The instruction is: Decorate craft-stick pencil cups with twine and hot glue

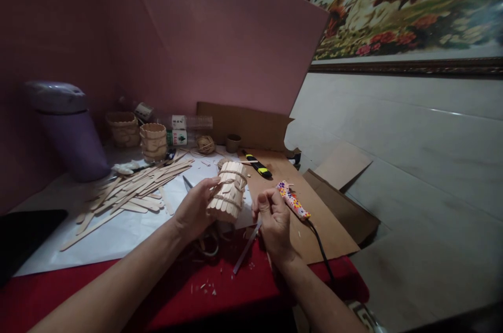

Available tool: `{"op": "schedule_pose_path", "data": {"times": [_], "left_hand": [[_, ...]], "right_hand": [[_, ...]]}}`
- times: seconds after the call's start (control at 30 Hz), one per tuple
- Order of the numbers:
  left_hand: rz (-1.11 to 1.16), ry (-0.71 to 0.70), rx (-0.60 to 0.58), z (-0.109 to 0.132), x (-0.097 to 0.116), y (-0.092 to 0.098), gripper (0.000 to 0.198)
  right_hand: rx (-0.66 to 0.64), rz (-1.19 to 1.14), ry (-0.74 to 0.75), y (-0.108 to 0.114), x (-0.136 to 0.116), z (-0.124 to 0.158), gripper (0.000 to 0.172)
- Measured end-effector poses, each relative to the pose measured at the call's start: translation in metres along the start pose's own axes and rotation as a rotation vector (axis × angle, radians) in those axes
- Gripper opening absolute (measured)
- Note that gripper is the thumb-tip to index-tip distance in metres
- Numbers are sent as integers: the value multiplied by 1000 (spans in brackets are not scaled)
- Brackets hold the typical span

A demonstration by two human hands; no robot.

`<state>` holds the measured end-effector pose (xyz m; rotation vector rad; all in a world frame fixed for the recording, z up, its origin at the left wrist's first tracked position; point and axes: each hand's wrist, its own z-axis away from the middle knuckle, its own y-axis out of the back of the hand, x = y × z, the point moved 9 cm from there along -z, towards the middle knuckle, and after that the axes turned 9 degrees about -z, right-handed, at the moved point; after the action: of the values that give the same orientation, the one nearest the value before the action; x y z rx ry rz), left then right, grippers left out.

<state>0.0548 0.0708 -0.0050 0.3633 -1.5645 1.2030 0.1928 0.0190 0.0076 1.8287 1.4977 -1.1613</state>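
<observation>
My left hand (pixel 195 210) grips a small cup made of popsicle sticks (pixel 229 190), bound with twine, held tilted above the table. My right hand (pixel 274 220) is closed beside it, fingers curled around a floral-patterned glue gun (pixel 293 200) whose black cord (pixel 320 249) runs toward me. A thin glue stick or strip (pixel 245 249) lies just under the right hand on the red tablecloth (pixel 188 291).
Loose popsicle sticks (pixel 129 194) are spread on white paper at left. Two finished stick baskets (pixel 153 140), a twine ball (pixel 205 143), a purple container (pixel 68 131), a yellow-black cutter (pixel 257 164) and brown cardboard (pixel 314 217) surround the hands. A pink board stands behind.
</observation>
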Motion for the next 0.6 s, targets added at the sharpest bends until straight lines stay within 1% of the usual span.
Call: {"op": "schedule_pose_path", "data": {"times": [0.13, 0.27, 0.4, 0.5, 0.6], "left_hand": [[15, 29, -53, 0, -4, -1, 55], [-74, 38, -41, 3, -5, -1, 65], [-145, 30, -87, 4, -4, -8, 71], [-187, 11, -126, 4, -3, -11, 72], [-190, 9, -147, 3, -4, -9, 72]], "right_hand": [[59, -15, -5, 8, 5, -1, 40], [126, -90, -55, 16, 14, -3, 42], [169, -201, -72, 21, 13, -9, 41], [179, -188, -20, 24, 3, -14, 39], [226, -47, 85, 32, -10, -15, 34]]}}
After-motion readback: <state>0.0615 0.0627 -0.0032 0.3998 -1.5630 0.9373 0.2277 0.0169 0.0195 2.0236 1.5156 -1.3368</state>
